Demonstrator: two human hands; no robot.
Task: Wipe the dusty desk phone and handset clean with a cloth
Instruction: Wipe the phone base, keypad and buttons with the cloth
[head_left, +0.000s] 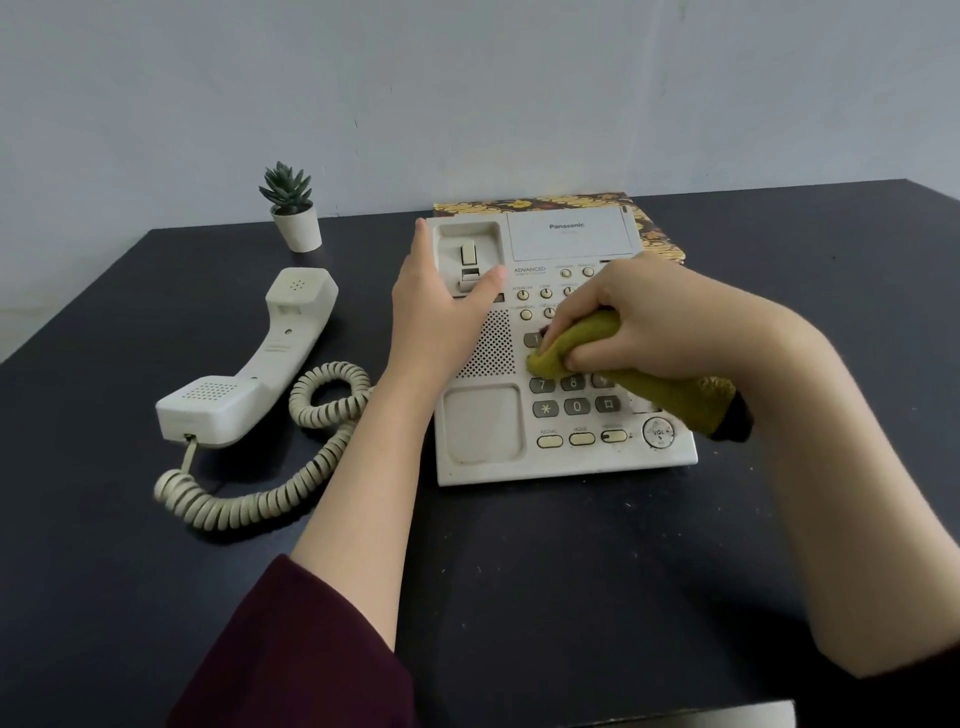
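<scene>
A cream desk phone (483, 431) sits on the dark table, its keypad and face speckled with dust. My right hand (654, 322) grips a bunched olive-green cloth (670, 395) and presses its front end onto the number keys. My left hand (441, 301) rests on the phone's left side by the empty handset cradle, with the thumb lying across the cradle and the fingers straight along the edge. The cream handset (260, 364) lies face up on the table to the left of the phone, joined to it by a coiled cord (311, 415).
A small potted succulent (293, 213) stands at the back left near the wall. A book with a yellow floral pattern (660, 234) lies under the phone's far end. The dark table (519, 571) extends toward me, and its right edge runs past my right arm.
</scene>
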